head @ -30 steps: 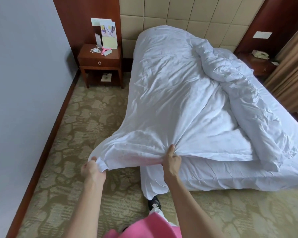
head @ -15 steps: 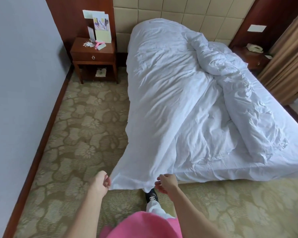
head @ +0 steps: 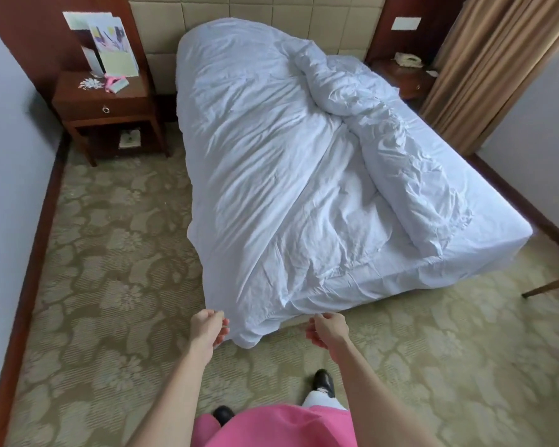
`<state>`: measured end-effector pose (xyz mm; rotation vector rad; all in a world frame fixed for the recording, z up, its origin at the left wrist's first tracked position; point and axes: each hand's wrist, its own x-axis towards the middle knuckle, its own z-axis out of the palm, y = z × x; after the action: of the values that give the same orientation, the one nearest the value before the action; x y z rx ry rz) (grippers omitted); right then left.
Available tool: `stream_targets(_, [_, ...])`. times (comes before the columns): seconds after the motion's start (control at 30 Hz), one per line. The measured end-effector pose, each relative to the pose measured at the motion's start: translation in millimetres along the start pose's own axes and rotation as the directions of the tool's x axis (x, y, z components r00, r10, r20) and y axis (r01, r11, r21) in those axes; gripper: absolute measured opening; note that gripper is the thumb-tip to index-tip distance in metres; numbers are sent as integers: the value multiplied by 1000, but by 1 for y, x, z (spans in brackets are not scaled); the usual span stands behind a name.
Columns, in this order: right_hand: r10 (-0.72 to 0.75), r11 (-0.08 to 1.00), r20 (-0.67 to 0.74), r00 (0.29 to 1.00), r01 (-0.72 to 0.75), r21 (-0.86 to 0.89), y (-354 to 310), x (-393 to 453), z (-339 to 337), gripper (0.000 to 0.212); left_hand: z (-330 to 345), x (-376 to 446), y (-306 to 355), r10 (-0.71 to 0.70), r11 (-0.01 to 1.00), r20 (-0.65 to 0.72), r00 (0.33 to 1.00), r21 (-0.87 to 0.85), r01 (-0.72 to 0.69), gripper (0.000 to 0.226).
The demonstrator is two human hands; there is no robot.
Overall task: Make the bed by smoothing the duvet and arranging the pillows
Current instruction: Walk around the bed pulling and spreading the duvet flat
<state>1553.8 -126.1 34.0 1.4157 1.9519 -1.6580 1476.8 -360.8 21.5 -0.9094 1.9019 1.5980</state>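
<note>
A white duvet (head: 265, 175) lies along the left half of the bed (head: 504, 233), with its right side bunched in a crumpled ridge (head: 410, 175). Its near corner (head: 249, 333) hangs off the foot of the bed down to the carpet. My left hand (head: 208, 329) is just left of that corner, fingers loosely curled and apart, brushing the edge. My right hand (head: 328, 332) hovers to the right of it, fingers loose, holding nothing. No pillow shows; a raised hump (head: 226, 43) under the duvet sits at the headboard.
A wooden nightstand (head: 107, 104) with cards and small items stands left of the bed. A second nightstand with a phone (head: 407, 61) and curtains (head: 484, 66) are at the right. A chair leg (head: 549, 287) pokes in at right. Patterned carpet surrounds the bed; my shoes (head: 323, 380) are below.
Both hands pulled the duvet's near edge down toward the foot of the bed, lowered it and let go. The corner now hangs to the floor, and I have stepped back.
</note>
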Motion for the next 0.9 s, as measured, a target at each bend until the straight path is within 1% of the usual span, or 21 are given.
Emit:
stream_targets(0.17, [-23, 999, -12, 1000, 24, 32, -7, 28, -61, 23, 65, -18, 15, 120, 990, -26, 992, 84, -117, 9])
stream_targets(0.27, [-34, 998, -47, 998, 36, 46, -6, 51, -114, 23, 127, -37, 25, 159, 979, 34, 987, 125, -162, 15])
stream_targets(0.37, [-37, 998, -105, 994, 43, 52, 1, 74, -171, 25, 192, -57, 30, 181, 970, 95, 979, 148, -193, 15])
stream_targets(0.5, [-27, 997, -151, 988, 38, 70, 11, 103, -243, 30, 269, -86, 32, 200, 953, 174, 964, 192, -233, 14])
stream_targets(0.63, [-20, 994, -192, 981, 40, 101, 13, 119, -290, 30, 315, -100, 34, 215, 935, 193, 957, 243, -259, 16])
stream_targets(0.77, [-1, 990, -226, 974, 33, 138, 19, 139, -328, 30, 363, -102, 35, 201, 919, 238, 950, 289, -267, 12])
stream_targets(0.9, [17, 991, -250, 968, 17, 130, 20, 166, -357, 31, 411, -96, 39, 174, 902, 285, 942, 337, -269, 12])
